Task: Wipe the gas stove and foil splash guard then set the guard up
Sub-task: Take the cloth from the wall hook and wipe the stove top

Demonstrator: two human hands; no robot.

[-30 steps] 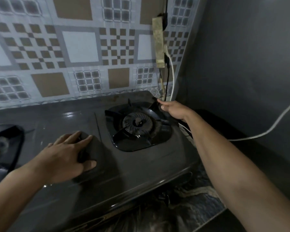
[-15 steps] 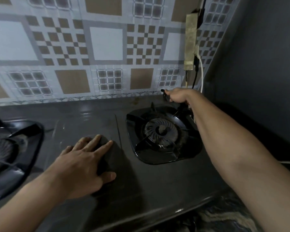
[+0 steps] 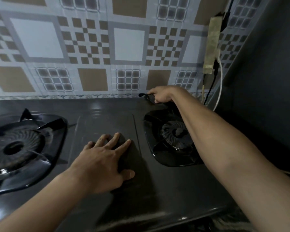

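Note:
A dark two-burner gas stove point(image 3: 107, 118) fills the lower view, with a left burner point(image 3: 15, 146) and a right burner point(image 3: 172, 133). My left hand point(image 3: 104, 161) lies flat on the stove's centre panel, fingers spread, holding nothing. My right hand point(image 3: 162, 95) reaches over the right burner to the stove's back edge and grips a small dark cloth point(image 3: 145, 96), mostly hidden under the fingers. Behind the stove stands a sheet patterned in brown and grey squares point(image 3: 90, 47); whether it is the foil guard or the wall I cannot tell.
A taped power strip point(image 3: 211, 46) hangs on the wall at the back right, with black and white cables point(image 3: 219, 91) dropping behind the stove's right corner. A plain grey wall point(image 3: 266, 81) closes the right side. The stove's front edge runs along the bottom.
My right hand has slid with the cloth from the right burner's far corner leftward along the stove's back edge. My left hand has stayed on the centre panel.

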